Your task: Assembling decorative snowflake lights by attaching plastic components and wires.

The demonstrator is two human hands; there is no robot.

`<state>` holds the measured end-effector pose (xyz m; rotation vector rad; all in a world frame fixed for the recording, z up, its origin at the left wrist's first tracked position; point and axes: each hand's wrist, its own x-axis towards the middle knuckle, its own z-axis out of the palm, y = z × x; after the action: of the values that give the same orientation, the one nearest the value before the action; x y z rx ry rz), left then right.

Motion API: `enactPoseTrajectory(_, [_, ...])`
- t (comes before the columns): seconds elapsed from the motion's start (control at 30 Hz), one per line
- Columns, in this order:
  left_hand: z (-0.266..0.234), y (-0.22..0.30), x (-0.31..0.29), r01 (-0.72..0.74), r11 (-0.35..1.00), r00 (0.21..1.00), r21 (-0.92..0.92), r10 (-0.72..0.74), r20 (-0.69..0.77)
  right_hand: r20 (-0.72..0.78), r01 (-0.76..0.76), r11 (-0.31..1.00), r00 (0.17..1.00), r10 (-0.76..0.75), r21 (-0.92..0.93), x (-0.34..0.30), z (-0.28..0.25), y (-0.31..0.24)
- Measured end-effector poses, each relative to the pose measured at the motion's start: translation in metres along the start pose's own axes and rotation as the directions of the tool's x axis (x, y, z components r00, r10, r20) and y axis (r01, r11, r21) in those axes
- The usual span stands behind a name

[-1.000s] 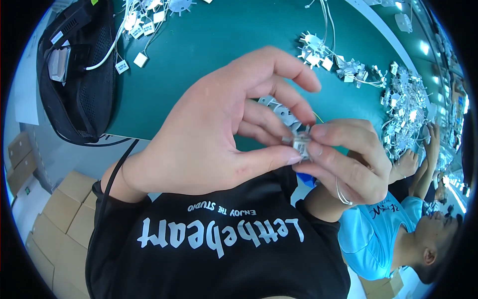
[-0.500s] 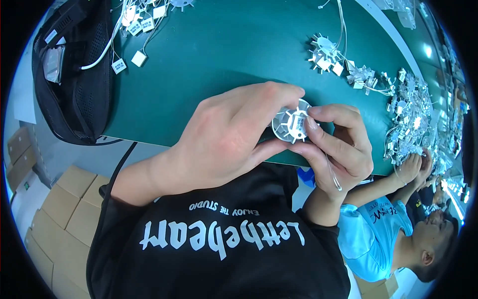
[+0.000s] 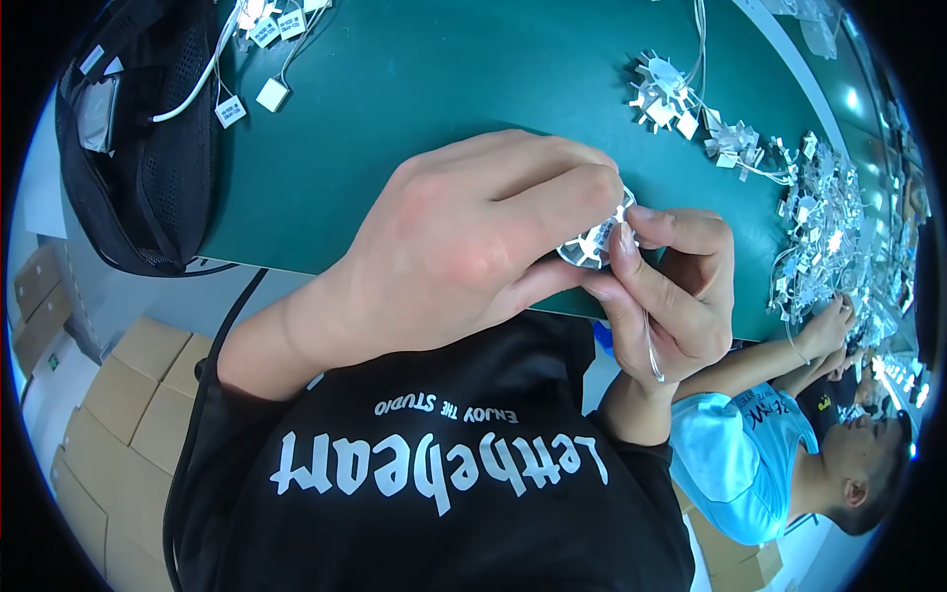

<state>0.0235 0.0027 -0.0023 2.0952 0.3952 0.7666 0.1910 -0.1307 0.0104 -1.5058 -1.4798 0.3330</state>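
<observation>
Between my two hands, just above the table's near edge, is a small round clear plastic part with white spoke-like fins [image 3: 590, 247]. My left hand [image 3: 473, 227] is closed on its left side, thumb below and curled fingers above, covering much of it. From the right, my right hand [image 3: 681, 286] pinches the same part with thumb and fingertips. A thin pale wire [image 3: 651, 345] hangs down across my right palm from the part. Whatever lies under the left fingers is hidden.
On the green table [image 3: 395, 89], a similar finned part [image 3: 663, 94] lies beyond my hands. A heap of wired parts [image 3: 829, 222] sits at right, near a co-worker's hands [image 3: 827, 331]. A black mesh bag [image 3: 143, 187] and white wired blocks [image 3: 272, 94] are at left. Cartons [image 3: 118, 405] stand below.
My left fingers have curled further over the round part, which now shows less and looks more tilted. The view has shifted slightly. The co-worker's hands have moved a little.
</observation>
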Motion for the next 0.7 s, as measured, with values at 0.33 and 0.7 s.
enactPoseTrajectory(0.33, [-0.002,0.002,0.001,0.017,0.999,1.000,0.037,-0.017,0.012,-0.039,-0.209,0.949,0.978,0.206,-0.235,-0.013,-0.032,0.008])
enactPoseTrajectory(0.7, [-0.010,0.012,0.008,-0.189,0.982,0.981,0.010,0.188,0.044,-0.065,-0.220,0.975,0.974,0.218,-0.025,0.024,-0.044,-0.024])
